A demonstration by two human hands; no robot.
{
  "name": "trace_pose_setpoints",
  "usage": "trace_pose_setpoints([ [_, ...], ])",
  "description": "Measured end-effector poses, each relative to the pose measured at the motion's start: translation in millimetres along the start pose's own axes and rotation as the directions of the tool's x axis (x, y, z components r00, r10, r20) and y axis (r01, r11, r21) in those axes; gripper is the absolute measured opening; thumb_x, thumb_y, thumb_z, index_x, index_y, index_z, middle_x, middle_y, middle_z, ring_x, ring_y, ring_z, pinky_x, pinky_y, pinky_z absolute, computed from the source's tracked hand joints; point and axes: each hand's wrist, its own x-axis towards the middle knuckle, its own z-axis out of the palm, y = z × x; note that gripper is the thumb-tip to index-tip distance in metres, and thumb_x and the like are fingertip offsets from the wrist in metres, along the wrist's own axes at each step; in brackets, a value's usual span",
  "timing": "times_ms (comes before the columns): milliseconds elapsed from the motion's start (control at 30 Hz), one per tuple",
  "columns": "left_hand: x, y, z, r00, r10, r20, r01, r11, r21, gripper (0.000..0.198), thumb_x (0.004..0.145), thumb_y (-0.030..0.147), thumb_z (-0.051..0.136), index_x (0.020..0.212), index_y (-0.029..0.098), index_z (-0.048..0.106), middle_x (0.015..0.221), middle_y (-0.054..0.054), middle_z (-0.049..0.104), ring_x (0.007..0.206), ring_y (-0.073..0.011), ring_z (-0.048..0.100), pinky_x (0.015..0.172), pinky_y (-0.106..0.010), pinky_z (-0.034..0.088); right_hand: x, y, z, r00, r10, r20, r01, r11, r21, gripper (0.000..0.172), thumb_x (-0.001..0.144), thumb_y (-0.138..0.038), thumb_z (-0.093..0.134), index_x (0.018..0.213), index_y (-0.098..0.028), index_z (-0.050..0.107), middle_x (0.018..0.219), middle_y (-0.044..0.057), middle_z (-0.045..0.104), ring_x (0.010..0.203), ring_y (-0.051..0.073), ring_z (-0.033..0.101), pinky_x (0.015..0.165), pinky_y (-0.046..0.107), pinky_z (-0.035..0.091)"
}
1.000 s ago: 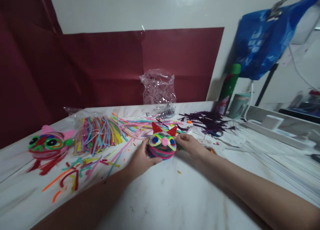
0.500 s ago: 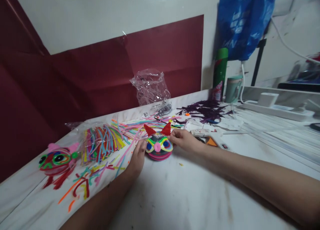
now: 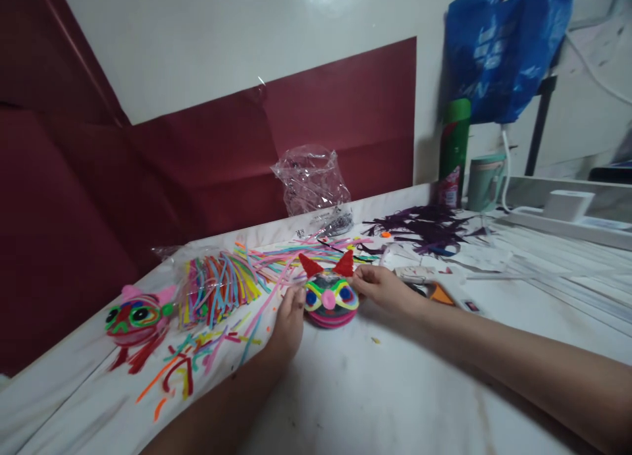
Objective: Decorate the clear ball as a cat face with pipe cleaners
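Observation:
A round animal head (image 3: 330, 301) with red pointed ears, blue eyes ringed in white and yellow, a pink nose and a pink lower edge stands upright on the white marbled table (image 3: 336, 396). My left hand (image 3: 290, 320) holds its left side, thumb against the edge. At the right side, just below the right ear, my right hand (image 3: 378, 285) has its fingertips pinched together against the head. Whether those fingertips also hold a small piece is hidden. A second figure (image 3: 135, 320), pink and red with green-rimmed eyes, sits at the far left.
Colourful pipe cleaners (image 3: 222, 284) lie partly in a clear bag, with cut pieces (image 3: 187, 363) in front. Behind are a crumpled clear bag (image 3: 316, 182) and purple strips (image 3: 424, 226). A green can (image 3: 455, 135), a cup (image 3: 485, 182) and a power strip (image 3: 592, 221) stand back right.
The whole view has shifted, so everything appears farther right and slightly lower. Both hands remain at the sides of the head.

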Motion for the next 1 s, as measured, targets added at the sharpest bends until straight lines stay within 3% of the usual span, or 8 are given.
trace_pose_setpoints([
  [300,-3.6,10.9,4.5,1.000,0.005,0.009,-0.006,0.995,0.101,0.049,0.080,0.063,0.047,0.098,0.020,0.060,0.092,-0.006,0.064,0.092,-0.0223,0.058,0.089,-0.036,0.044,-1.2,1.2,2.6,1.000,-0.017,-0.009,0.017,1.000,0.000,0.039,0.063,-0.052,0.067,0.055,-0.022,0.044,0.052,-0.004,0.046,0.052,0.012,0.043,0.054,0.028,0.035],
  [567,-3.3,7.7,3.7,1.000,-0.003,0.013,0.002,0.997,0.081,0.049,0.079,0.065,0.047,0.095,0.020,0.060,0.089,-0.006,0.063,0.092,-0.0224,0.057,0.087,-0.035,0.045,-4.0,-3.6,3.7,0.999,-0.031,-0.022,0.031,1.000,-0.005,0.043,0.062,-0.056,0.067,0.054,-0.022,0.041,0.051,-0.004,0.044,0.051,0.011,0.041,0.052,0.027,0.035],
  [833,-4.3,9.3,5.9,0.998,0.066,-0.014,-0.063,0.988,0.139,0.048,0.083,0.060,0.044,0.094,0.017,0.060,0.085,-0.005,0.064,0.085,-0.0196,0.057,0.082,-0.033,0.045,-8.5,-15.1,4.1,0.999,-0.021,-0.024,0.019,0.994,-0.106,0.048,0.061,-0.064,0.062,0.055,-0.022,0.040,0.051,-0.004,0.045,0.051,0.012,0.044,0.052,0.026,0.038],
  [1000,-11.7,11.9,8.6,0.996,0.084,-0.017,-0.078,0.974,0.212,0.044,0.086,0.056,0.040,0.091,0.016,0.058,0.082,-0.004,0.060,0.079,-0.0175,0.053,0.076,-0.031,0.044,-9.7,-8.1,0.8,0.998,-0.066,-0.018,0.060,0.968,-0.244,0.051,0.063,-0.070,0.056,0.052,-0.022,0.046,0.052,0.003,0.052,0.051,0.015,0.048,0.051,0.028,0.042],
])
